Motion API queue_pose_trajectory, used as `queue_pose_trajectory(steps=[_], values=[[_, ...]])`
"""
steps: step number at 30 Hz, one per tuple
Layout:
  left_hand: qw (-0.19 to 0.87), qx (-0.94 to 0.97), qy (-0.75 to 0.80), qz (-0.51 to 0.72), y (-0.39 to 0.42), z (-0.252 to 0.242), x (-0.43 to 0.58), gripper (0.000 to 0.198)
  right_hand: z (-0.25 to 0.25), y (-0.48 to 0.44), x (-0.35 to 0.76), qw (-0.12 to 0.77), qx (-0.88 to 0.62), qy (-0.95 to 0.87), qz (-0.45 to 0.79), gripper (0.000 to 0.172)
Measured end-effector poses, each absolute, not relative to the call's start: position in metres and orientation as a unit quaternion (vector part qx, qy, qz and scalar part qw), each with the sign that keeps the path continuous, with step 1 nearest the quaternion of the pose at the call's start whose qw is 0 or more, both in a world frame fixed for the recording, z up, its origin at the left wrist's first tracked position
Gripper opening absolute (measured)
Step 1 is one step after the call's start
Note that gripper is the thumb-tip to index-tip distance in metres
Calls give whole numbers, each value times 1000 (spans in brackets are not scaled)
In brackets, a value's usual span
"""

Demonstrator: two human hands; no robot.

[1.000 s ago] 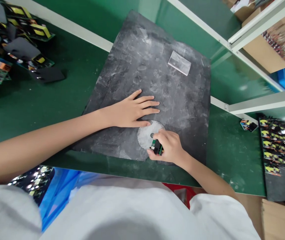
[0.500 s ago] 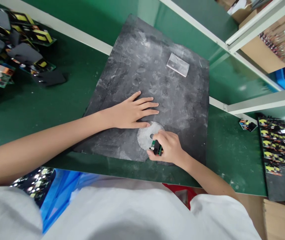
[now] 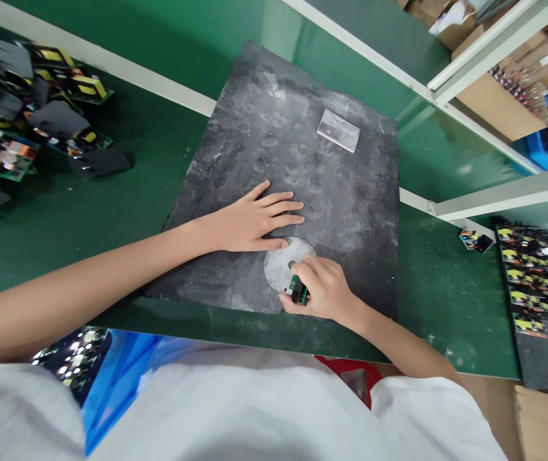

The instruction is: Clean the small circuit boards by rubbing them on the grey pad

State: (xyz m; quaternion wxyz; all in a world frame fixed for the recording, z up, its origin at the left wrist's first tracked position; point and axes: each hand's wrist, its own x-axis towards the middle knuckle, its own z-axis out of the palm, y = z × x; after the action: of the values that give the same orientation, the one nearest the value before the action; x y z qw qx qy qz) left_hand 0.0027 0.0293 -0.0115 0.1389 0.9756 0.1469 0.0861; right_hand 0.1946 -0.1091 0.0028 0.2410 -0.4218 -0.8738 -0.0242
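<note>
My left hand point(image 3: 257, 219) lies flat with fingers spread on a dusty black mat point(image 3: 293, 147). Its thumb reaches the upper edge of a round grey disc point(image 3: 278, 266) that has a hole in its middle. In my right hand point(image 3: 322, 285) a small circuit board point(image 3: 299, 289) with a black component is pinched between thumb and fingers, over the disc's lower right side. The fingers cover part of the board, so I cannot tell whether it touches the disc.
A pale rectangular block point(image 3: 338, 130) lies on the mat's far right. Circuit boards with yellow parts point(image 3: 48, 109) are heaped at the left of the green table point(image 3: 149, 153). Rows of similar boards point(image 3: 533, 282) stand at the right, near a single board point(image 3: 476, 240). A white metal frame point(image 3: 504, 192) borders the right side.
The view has shifted slightly, so the mat and heaped boards appear a little lower. My left hand stays flat, and my right hand keeps its pinch on the circuit board at the disc.
</note>
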Motion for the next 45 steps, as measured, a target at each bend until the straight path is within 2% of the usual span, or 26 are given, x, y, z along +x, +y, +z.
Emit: queue_pose_trajectory(steps=[4, 8, 12, 18, 23, 28, 33, 39, 45], values=[[144, 974, 144, 96, 29, -11, 2, 54, 9, -105, 198, 194, -445, -873, -54, 24], [147, 974, 144, 100, 29, -11, 2, 53, 12, -104, 199, 188, -494, -847, -64, 25], [149, 974, 144, 93, 29, -9, 1, 53, 13, -110, 193, 176, -457, -871, -47, 24], [149, 974, 148, 88, 29, -7, 2, 52, 12, -105, 198, 176, -508, -839, -81, 26], [152, 974, 144, 87, 29, -7, 1, 52, 14, -108, 196, 171, -454, -873, -52, 23], [147, 975, 148, 83, 29, -7, 1, 53, 14, -108, 197, 161, -523, -835, -63, 23], [150, 974, 144, 91, 29, -8, -1, 53, 14, -114, 191, 166, -459, -873, -23, 23], [149, 974, 145, 95, 29, -10, -1, 53, 14, -107, 195, 176, -495, -848, -69, 25], [142, 976, 145, 84, 29, -9, -1, 53, 10, -118, 187, 181, -452, -873, -43, 23]])
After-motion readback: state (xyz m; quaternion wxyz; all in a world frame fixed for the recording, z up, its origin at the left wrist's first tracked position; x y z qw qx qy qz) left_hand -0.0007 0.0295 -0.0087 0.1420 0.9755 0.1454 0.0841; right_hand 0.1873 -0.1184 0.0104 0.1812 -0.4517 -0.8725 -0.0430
